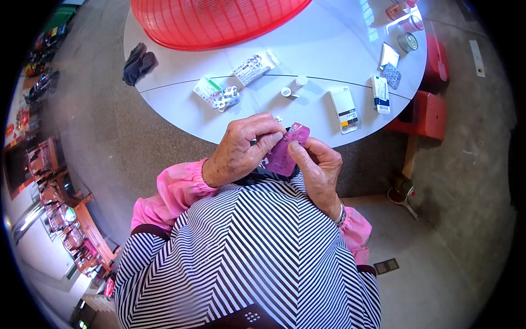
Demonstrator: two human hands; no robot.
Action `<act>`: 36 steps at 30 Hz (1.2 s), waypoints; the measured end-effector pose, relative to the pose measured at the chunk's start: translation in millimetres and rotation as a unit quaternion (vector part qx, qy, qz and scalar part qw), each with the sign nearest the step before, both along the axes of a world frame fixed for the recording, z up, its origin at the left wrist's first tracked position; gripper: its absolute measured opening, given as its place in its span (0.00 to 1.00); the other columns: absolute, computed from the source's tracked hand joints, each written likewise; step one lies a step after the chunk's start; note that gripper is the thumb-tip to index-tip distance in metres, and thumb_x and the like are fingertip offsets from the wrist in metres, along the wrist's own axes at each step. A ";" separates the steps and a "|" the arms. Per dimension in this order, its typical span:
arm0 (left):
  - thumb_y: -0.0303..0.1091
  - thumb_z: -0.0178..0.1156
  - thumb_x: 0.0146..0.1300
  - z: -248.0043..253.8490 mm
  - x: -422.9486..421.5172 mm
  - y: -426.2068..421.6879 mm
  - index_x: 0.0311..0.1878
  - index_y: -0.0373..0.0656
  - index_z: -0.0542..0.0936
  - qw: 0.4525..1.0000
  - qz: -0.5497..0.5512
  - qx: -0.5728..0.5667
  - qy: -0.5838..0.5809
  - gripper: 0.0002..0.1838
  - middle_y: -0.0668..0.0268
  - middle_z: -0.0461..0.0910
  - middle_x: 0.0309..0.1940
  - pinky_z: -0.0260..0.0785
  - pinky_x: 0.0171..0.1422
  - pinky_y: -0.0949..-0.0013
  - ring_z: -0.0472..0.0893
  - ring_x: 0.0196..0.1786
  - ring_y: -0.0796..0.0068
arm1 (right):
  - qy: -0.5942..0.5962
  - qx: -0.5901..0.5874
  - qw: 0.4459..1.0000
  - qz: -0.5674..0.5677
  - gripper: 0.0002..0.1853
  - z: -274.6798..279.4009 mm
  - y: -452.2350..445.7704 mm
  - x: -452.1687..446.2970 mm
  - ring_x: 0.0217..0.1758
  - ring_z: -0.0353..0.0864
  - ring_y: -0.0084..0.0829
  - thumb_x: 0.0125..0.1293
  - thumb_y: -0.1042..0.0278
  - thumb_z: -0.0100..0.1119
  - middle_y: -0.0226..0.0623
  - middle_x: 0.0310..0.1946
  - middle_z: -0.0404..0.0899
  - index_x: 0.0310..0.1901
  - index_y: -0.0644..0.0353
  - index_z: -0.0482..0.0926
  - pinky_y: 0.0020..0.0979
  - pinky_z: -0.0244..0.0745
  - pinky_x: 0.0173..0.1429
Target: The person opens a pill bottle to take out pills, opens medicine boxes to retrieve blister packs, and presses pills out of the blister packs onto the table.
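A pink pill blister pack [282,157] is held in front of my chest, just off the table's near edge. My right hand [318,169] grips its right side, thumb on the face of the pack. My left hand [244,147] is closed, its thumb and fingertips pinched at the pack's upper left edge. Whether a pill is between those fingertips is hidden. A small white item [279,118], perhaps a tablet, lies on the table just beyond the pack. Two small white bottles or caps [301,80] sit farther off.
On the round white table [181,96] are medicine boxes [344,109], a silver blister pack [226,97], a dark cloth [138,64], a tin [407,42] and jars [411,23]. A large red mesh cover [219,22] occupies the far side. Red stools [424,115] stand at right.
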State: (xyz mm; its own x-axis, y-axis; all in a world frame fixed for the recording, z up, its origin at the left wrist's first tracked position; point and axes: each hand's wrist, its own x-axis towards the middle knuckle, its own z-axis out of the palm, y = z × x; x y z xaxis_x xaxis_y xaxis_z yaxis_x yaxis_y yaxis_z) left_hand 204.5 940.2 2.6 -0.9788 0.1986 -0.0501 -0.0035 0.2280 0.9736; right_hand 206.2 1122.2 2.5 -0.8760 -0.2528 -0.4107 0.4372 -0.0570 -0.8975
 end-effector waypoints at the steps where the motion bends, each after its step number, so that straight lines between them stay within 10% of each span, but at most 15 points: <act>1: 0.24 0.57 0.63 0.7 0.3 -0.8 0.39 0.32 0.79 1.000 -0.003 -0.002 -0.004 0.05 0.60 0.77 0.30 0.69 0.40 0.71 0.78 0.34 0.71 | 0.002 0.001 1.000 -0.001 0.09 0.2 -0.5 0.1 0.34 0.74 0.12 0.64 0.74 0.62 0.26 0.31 0.81 0.44 0.67 0.83 0.17 0.70 0.37; 18: 0.28 0.66 0.57 -9.5 9.3 -0.9 0.42 0.35 0.79 0.960 0.035 0.191 -0.200 0.11 0.68 0.78 0.36 0.71 0.45 0.76 0.77 0.38 0.82 | -0.048 0.001 0.999 -0.005 0.08 -10.4 3.3 -2.9 0.33 0.75 0.13 0.65 0.71 0.63 0.26 0.30 0.81 0.41 0.66 0.83 0.16 0.70 0.36; 27: 0.25 0.64 0.55 -5.0 12.4 1.2 0.45 0.34 0.80 0.995 0.045 0.060 -0.071 0.14 0.66 0.78 0.35 0.70 0.42 0.76 0.76 0.35 0.80 | -0.005 0.043 0.999 -0.032 0.08 -6.7 -5.3 -0.3 0.32 0.75 0.13 0.64 0.70 0.64 0.27 0.30 0.81 0.40 0.67 0.83 0.17 0.70 0.36; 36: 0.25 0.61 0.59 -13.8 17.5 -3.4 0.47 0.32 0.80 0.976 0.021 0.167 -0.139 0.13 0.65 0.80 0.40 0.72 0.48 0.74 0.79 0.41 0.78 | 0.052 0.097 0.994 0.017 0.05 1.4 -10.1 -2.4 0.29 0.71 0.11 0.63 0.73 0.65 0.24 0.26 0.79 0.37 0.66 0.83 0.17 0.67 0.31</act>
State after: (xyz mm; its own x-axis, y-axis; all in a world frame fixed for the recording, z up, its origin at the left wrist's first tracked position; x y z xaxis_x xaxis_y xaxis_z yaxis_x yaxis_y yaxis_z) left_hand 222.0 936.8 -11.2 -0.9443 0.2086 -0.2543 -0.2807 -0.1078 0.9537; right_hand 203.7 1112.1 3.9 -0.9086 -0.2082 -0.3621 0.3402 0.1340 -0.9307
